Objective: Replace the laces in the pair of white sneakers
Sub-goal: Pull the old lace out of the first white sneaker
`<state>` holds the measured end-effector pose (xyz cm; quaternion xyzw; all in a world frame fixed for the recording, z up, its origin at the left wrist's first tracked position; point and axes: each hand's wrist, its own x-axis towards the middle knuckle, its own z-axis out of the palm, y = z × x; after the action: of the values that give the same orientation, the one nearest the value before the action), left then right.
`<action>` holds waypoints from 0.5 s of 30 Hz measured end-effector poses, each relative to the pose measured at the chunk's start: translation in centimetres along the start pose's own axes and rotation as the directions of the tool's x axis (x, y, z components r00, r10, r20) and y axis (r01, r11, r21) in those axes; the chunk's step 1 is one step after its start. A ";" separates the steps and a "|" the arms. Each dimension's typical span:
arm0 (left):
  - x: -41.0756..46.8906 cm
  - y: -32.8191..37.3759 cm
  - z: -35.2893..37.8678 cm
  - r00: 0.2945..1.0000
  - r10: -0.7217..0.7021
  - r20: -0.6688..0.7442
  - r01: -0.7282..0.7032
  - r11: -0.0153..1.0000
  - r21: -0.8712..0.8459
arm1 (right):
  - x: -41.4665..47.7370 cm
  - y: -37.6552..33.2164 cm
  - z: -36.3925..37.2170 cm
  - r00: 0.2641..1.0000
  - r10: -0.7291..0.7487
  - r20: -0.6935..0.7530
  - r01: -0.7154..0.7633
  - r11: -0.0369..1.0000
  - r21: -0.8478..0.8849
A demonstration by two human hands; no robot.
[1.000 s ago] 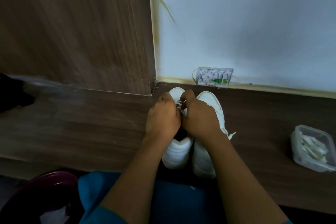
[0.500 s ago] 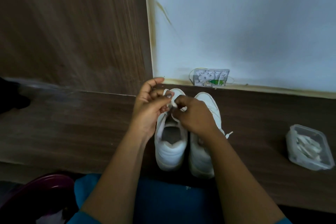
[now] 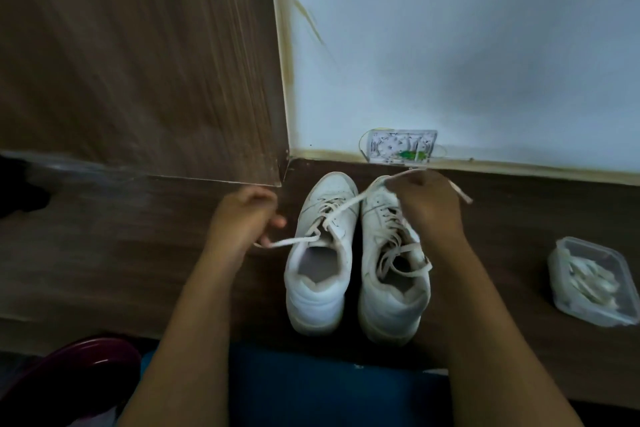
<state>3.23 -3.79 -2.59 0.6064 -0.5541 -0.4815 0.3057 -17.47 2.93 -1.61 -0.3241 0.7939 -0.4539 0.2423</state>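
Two white sneakers stand side by side on a dark wooden surface, toes toward the wall. The left sneaker [image 3: 320,253] has its lace [image 3: 341,208] untied and pulled out to both sides. My left hand [image 3: 242,218] pinches one lace end left of the shoe. My right hand [image 3: 427,208] grips the other end, which runs across the toe of the right sneaker [image 3: 391,274] and sticks out past my knuckles. The right sneaker's lace lies loose over its tongue.
A clear plastic box [image 3: 592,281] holding white laces sits at the right. A small wall box with green wiring [image 3: 401,146] is behind the shoes. A wooden panel [image 3: 138,62] rises at the left. A maroon tub [image 3: 69,378] shows at lower left.
My hands were together over the left sneaker's lace; they have now drawn apart, left hand to the left and right hand to the right, pulling the lace ends out.
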 end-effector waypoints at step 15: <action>0.0 0.3 2.4 0.955 0.196 0.222 -0.270 0.884 0.381 | -1.6 -0.4 4.3 0.759 -0.485 0.434 0.635 0.699 -0.329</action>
<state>0.86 -3.49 -3.16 0.5402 -0.7361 -0.3670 0.1779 -13.36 1.53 -3.12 -0.6681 0.6891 -0.2487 0.1301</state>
